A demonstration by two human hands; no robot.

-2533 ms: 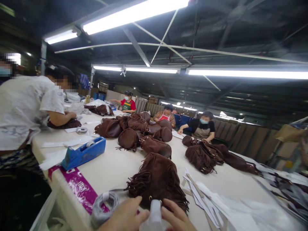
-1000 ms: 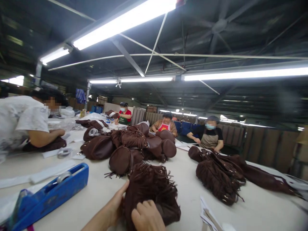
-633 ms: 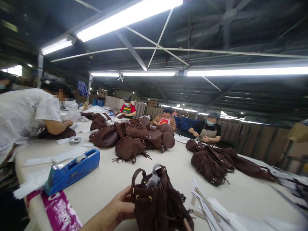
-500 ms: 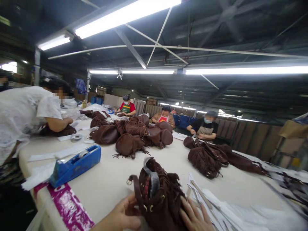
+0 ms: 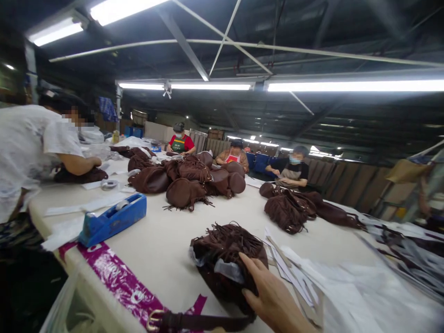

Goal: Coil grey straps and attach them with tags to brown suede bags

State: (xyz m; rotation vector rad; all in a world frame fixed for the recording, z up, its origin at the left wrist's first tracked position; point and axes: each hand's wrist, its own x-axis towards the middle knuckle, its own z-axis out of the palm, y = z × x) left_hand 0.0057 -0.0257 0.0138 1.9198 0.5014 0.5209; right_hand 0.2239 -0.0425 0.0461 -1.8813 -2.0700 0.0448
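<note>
A dark brown fringed bag (image 5: 227,245) lies tilted on the table in front of me, its opening toward me with grey-white stuffing (image 5: 229,270) showing inside. On its right side my right hand (image 5: 265,289) grips it, thumb at the opening and fingers over the fringe. The bag's strap (image 5: 208,321) runs left along the bottom edge and ends in a gold buckle (image 5: 154,320). Of my left hand (image 5: 218,329) only what looks like a skin-coloured sliver shows under the strap; its fingers are hidden.
A blue tape dispenser (image 5: 114,219) stands left on the white table (image 5: 166,240), near purple printed plastic (image 5: 118,277). Brown bags are heaped mid-table (image 5: 187,192) and at right (image 5: 287,208). Paper strips (image 5: 291,273) and white sheets (image 5: 364,286) lie right. Several co-workers sit or lean around the table.
The bag has turned and tipped so its opening faces me, with the strap swung to the bottom. My right hand has moved onto its upper side; my left has dropped almost out of view.
</note>
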